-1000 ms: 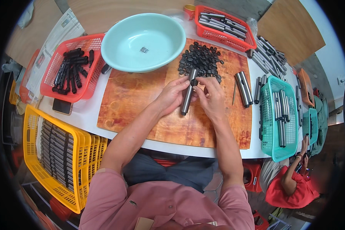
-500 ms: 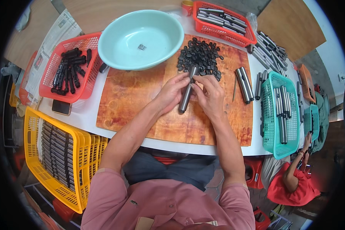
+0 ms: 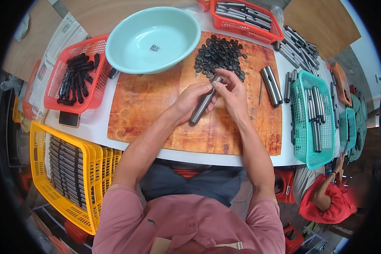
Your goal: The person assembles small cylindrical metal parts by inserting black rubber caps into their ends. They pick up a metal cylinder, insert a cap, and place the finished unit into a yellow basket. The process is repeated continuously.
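Note:
A dark grey metal tube [image 3: 202, 108] is held at a slant above the stained wooden board [image 3: 169, 137]. My left hand [image 3: 187, 102] is wrapped round its middle, with the thumb along its upper part. At the tube's far end, my right hand [image 3: 235, 93] closes its thumb and fingers on the rim; whether a small part sits between them is hidden. Just beyond my hands lies a heap of small black oval pieces [image 3: 218, 55]. Right of the hands, two metal tubes [image 3: 271, 86] lie side by side next to a thin rod [image 3: 260, 89].
A pale turquoise basin [image 3: 131, 42] stands at the back left, beside a red basket [image 3: 51, 99] of black parts. Tubes fill another red basket [image 3: 224, 25] and a green basket [image 3: 300, 139]. A yellow crate [image 3: 63, 216] stands lower left. A person in red [image 3: 332, 203] sits at right.
The tube has tilted further, its near end swinging left. My right hand has shifted up to the tube's far end, its fingers reaching over the rim. The whole view has shifted slightly.

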A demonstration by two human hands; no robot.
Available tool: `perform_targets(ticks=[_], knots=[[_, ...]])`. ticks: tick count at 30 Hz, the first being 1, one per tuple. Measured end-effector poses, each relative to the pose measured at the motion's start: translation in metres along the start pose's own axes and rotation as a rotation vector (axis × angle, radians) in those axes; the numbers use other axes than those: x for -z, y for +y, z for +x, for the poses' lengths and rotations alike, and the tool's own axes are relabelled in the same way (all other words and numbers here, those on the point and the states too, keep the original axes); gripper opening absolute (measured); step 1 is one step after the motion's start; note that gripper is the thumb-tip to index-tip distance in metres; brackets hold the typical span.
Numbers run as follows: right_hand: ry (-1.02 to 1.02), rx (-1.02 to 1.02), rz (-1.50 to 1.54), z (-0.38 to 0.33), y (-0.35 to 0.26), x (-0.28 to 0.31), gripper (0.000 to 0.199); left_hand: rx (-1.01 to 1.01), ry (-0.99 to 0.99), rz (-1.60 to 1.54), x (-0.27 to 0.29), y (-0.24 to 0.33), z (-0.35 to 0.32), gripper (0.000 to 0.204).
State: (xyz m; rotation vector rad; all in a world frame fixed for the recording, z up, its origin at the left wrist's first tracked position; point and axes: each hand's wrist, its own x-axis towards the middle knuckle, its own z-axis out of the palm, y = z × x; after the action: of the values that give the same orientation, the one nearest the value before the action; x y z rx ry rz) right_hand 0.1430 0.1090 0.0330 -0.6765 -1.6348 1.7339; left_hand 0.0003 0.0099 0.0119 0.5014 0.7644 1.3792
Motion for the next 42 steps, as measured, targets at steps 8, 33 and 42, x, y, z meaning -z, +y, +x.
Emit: perform_targets(ticks=[8, 33, 42], knots=[[0.037, -0.108, 0.097, 0.002, 0.002, 0.007, 0.044, 0.082, -0.014, 0.127, -0.008, 0.003, -0.002, 0.035], [0.017, -0.145, 0.204, 0.002, 0.002, 0.008, 0.046, 0.051, -0.041, 0.184, -0.006, -0.002, -0.002, 0.046], [0.017, 0.009, 0.235, -0.001, -0.006, 0.01, 0.048, 0.033, -0.044, 0.292, -0.003, 0.004, -0.002, 0.043]])
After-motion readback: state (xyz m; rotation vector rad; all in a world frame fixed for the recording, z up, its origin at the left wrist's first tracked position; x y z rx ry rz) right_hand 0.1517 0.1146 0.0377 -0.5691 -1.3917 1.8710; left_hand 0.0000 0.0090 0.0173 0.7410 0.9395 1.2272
